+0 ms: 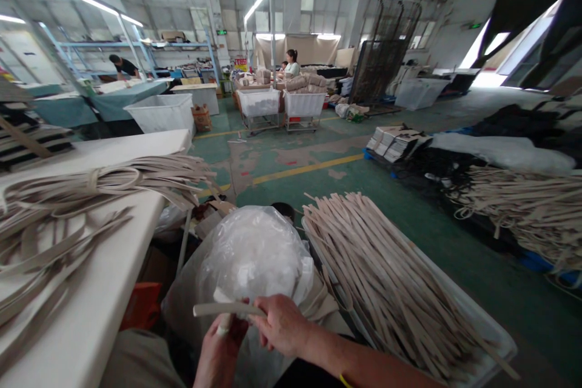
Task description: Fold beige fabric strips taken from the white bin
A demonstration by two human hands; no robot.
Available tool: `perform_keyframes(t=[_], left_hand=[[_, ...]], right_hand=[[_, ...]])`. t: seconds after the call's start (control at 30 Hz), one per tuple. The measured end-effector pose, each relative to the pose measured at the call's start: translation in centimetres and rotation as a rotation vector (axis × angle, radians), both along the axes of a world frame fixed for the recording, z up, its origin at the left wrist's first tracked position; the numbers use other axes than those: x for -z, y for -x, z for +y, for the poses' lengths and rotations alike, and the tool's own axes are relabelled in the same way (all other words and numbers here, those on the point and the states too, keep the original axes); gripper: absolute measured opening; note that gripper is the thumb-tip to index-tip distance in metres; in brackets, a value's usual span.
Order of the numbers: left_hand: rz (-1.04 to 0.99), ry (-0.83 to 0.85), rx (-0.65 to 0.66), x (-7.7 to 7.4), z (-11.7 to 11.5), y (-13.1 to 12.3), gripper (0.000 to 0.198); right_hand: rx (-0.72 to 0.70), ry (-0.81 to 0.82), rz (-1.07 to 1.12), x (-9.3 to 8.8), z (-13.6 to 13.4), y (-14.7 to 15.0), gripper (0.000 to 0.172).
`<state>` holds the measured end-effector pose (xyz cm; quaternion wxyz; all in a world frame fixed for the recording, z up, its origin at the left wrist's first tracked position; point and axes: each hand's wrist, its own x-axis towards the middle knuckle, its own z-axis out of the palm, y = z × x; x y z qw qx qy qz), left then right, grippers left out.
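Note:
A beige fabric strap [213, 310] lies crosswise in front of me, its blunt end sticking out to the left. My right hand [284, 324] pinches the strap at its right part. Just below, my left hand [222, 351] is closed against the same strap, with a white wrap around one finger; its other fingertips are partly hidden behind the strap. A short pale end shows just above the strap. Behind both hands bulges a large clear plastic bag [254, 248] with whitish contents.
On my left, a white table [122, 291] bears a tied bundle of straps [95, 182]. To the right, a long plastic tub [495, 339] holds many straps [377, 273]. More straps [531, 206] lie piled at far right. Two people work farther back, near white carts [259, 103] and tables.

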<state>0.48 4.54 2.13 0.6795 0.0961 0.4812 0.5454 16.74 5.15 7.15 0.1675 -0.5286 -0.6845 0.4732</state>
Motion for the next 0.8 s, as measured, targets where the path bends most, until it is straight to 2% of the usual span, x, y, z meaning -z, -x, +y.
perform_keyframes(t=[0.13,0.23,0.43,0.63,0.8], left_hand=[[-0.008,-0.056,-0.105,-1.1,0.9,0.7,0.049],[0.009,-0.040,-0.150,-1.3,1.5,1.4,0.046],[0.013,-0.020,-0.048,0.1,0.5,0.8,0.043],[0.094,-0.089,-0.052,-0.7,0.6,0.9,0.043],[0.071,-0.093,0.020,-0.9,0.0,0.3,0.043]], right_hand=[[-0.012,0.016,-0.001,0.4,0.0,-0.2,0.022],[-0.038,-0.011,-0.005,0.6,-0.1,-0.1,0.017],[-0.040,-0.003,-0.030,0.4,-0.2,-0.2,0.021],[-0.068,0.014,0.001,-0.1,0.0,-0.2,0.026],[-0.095,-0.036,0.044,-0.6,0.0,0.4,0.031]])
